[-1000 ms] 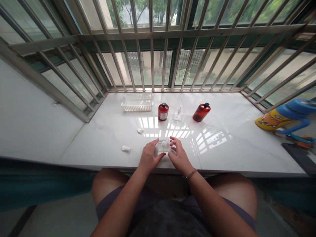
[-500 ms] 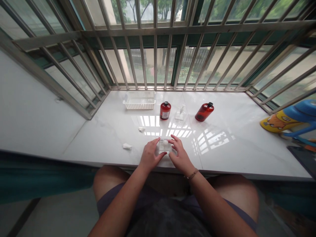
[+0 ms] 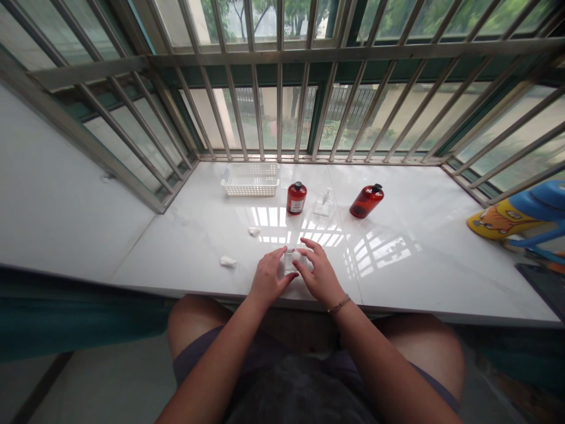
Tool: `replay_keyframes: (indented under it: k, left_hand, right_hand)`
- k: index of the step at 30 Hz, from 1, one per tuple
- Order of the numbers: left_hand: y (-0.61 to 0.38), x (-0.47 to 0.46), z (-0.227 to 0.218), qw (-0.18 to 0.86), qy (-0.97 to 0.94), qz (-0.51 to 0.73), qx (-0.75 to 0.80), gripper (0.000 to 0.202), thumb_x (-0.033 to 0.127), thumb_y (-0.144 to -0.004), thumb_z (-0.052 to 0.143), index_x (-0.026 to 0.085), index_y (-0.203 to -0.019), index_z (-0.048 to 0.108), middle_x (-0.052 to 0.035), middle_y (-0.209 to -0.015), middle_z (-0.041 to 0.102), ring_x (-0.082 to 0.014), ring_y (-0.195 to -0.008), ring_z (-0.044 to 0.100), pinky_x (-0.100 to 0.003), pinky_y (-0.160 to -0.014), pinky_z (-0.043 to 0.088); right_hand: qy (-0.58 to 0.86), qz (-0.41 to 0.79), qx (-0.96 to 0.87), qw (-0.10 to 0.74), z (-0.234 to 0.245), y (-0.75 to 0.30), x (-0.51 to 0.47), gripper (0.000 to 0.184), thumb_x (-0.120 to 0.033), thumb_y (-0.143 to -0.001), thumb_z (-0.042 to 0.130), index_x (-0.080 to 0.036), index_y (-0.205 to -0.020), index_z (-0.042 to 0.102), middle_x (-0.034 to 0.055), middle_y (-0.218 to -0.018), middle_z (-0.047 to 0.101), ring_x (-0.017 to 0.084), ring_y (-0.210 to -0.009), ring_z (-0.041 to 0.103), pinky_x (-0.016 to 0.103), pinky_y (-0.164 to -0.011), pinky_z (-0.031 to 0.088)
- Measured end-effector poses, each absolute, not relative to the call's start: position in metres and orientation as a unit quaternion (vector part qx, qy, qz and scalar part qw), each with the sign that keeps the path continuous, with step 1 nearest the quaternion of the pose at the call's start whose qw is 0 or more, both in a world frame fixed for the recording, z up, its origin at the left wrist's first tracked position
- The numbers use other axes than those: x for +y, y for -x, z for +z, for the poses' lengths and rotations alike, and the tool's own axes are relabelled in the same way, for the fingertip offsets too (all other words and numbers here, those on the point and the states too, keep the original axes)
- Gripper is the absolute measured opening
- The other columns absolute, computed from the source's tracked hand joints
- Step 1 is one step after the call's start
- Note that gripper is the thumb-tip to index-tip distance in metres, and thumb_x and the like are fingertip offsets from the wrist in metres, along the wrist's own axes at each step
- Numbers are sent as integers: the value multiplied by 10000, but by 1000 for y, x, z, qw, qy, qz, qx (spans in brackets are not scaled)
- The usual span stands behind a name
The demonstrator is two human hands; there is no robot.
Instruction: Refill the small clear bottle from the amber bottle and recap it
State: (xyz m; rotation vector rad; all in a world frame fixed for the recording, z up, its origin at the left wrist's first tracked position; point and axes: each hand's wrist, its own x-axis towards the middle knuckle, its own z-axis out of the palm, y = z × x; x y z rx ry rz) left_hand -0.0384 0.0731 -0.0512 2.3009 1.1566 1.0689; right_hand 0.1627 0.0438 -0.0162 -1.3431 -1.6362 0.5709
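A clear, square-edged container [image 3: 289, 266] stands at the front of the counter between my hands. My left hand [image 3: 267, 273] grips its left side, with the thumb along the near edge and the fingers at the far edge. On top of the container sits a small white round piece [image 3: 296, 256]. My right hand [image 3: 318, 272] has its thumb and index finger closed around that piece, and its other fingers reach out beyond it. Part of the container is hidden by my right fingers.
Behind my hands are a red bottle [image 3: 296, 199] with a label, a clear pump-like piece [image 3: 324, 203] and a tilted red bottle [image 3: 367, 201]. A white basket [image 3: 251, 188], two crumpled white scraps [image 3: 228, 261] and a yellow-blue flask [image 3: 507, 215] lie around. Metal bars [image 3: 280, 112] close off the window.
My right hand has shifted left, and its thumb and index finger have closed in on the white round piece. My left hand stays on the container.
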Motion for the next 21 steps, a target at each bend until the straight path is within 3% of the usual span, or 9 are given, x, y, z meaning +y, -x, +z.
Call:
replay_keyframes:
  k: [6, 12, 16, 21]
  left_hand:
    - [39, 73, -52, 170, -818, 375, 402, 763, 497, -970, 810, 278, -1614, 464, -151, -1498, 685, -351, -1348, 680, -570, -1142, 566]
    - [38, 70, -51, 175, -814, 378, 404, 735, 479, -971, 813, 285, -1594, 473, -144, -1485, 686, -346, -1348, 676, -561, -1142, 563]
    - [37, 70, -51, 180, -810, 381, 409, 745, 492, -951, 835, 277, -1568, 476, -145, -1464, 680, -344, -1337, 673, -559, -1143, 557]
    - [37, 71, -52, 188, -806, 372, 421, 815, 516, -931, 854, 263, -1582, 435, -141, -1380, 689, -319, -1174, 715, -544, -1065, 588]
  right_hand:
    - [569, 200, -654, 457, -17, -166, 49, 237, -449, -941, 830, -263, -1072, 762, 142, -1485, 641, 374, -1423, 576, 634, -1231, 465]
    - [545, 225, -666, 457, -16, -165, 49, 273, -389, -979, 774, -278, -1228, 772, 126, -1607, 573, 350, -1446, 572, 591, -1225, 488]
    - [548, 225, -657, 466, -12, -164, 49, 186, -419, -964, 808, -270, -1073, 783, 123, -1450, 672, 343, -1370, 614, 587, -1198, 502]
    - [558, 202, -653, 471, -8, -161, 50, 201, -451, -939, 854, -272, -996, 782, 111, -1250, 746, 359, -1291, 629, 602, -1155, 513]
